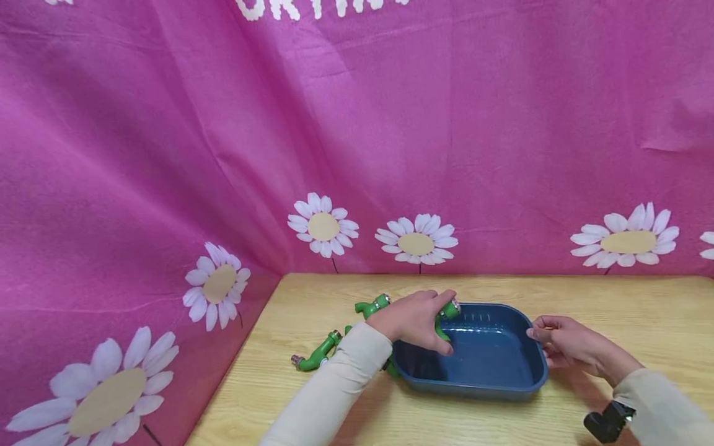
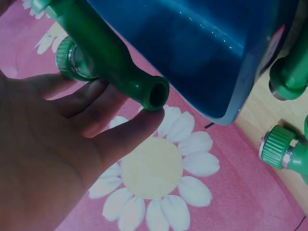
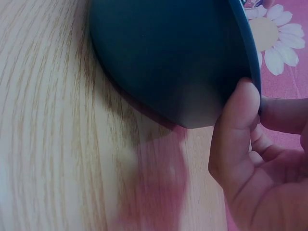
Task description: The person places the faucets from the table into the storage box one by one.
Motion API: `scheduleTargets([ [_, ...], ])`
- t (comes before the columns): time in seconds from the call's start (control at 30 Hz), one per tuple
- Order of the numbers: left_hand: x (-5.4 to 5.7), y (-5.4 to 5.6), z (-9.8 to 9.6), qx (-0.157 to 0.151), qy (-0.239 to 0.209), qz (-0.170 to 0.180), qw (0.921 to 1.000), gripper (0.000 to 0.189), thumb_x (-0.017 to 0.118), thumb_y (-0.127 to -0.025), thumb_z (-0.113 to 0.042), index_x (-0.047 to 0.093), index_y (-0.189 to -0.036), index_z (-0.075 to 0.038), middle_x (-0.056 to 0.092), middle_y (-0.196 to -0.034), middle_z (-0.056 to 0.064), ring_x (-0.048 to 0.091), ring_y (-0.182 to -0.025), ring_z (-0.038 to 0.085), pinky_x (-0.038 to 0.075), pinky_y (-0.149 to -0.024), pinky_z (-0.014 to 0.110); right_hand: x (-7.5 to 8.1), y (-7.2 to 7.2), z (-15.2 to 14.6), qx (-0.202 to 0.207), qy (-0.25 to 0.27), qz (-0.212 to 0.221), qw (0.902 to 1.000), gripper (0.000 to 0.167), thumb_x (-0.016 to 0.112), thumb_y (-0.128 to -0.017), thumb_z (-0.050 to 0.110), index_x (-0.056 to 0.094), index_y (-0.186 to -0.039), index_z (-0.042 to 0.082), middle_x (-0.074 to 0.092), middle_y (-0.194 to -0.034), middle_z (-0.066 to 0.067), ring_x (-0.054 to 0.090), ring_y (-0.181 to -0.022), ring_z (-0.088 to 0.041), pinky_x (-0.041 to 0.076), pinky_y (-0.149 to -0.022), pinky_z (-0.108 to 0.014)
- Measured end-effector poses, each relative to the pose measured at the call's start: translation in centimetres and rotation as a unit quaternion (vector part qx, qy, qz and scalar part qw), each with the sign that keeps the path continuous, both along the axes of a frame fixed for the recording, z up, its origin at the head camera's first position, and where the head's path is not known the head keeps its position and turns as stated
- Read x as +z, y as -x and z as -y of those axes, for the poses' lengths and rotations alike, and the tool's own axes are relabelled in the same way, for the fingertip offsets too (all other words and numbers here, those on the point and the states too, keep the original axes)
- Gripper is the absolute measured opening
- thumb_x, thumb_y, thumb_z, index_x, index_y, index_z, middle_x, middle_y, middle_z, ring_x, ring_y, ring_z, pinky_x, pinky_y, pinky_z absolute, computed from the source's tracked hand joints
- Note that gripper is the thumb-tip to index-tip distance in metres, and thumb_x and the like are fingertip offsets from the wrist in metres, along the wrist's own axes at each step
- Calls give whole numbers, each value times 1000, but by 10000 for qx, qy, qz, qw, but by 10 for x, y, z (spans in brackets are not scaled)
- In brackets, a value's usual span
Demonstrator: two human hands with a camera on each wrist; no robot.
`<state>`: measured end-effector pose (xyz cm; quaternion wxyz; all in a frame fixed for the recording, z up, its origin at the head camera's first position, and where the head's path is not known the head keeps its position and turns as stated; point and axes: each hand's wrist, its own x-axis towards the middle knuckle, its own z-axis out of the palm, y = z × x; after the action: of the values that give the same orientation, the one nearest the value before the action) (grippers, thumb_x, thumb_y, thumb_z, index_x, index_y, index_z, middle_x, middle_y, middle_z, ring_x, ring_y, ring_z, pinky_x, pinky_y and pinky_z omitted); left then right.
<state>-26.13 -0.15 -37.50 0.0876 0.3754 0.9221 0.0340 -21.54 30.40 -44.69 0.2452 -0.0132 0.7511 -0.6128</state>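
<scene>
the step in hand looks like placing a green tap in the blue tray: the left hand holds it over the tray's left end in partly spread fingers, while the right hand pinches the right rim (a steadying grip, probably). the next move seems to call for lowering, then loosening. other taps lie left of the tray.
</scene>
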Motion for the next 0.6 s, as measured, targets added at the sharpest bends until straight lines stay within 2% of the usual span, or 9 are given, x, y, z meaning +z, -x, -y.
scheduleTargets([
  [0.6, -1, 2, -22, -136, 246, 283, 9992, 98, 78, -74, -55, 30, -154, -26, 55, -138, -4, 54, -123, 10, 48, -105, 28, 0, 0, 1, -163, -72, 80, 9998, 12, 47, -103, 14, 53, -94, 11, 54, -73, 6, 58, -67, -5, 56, -62, -22],
])
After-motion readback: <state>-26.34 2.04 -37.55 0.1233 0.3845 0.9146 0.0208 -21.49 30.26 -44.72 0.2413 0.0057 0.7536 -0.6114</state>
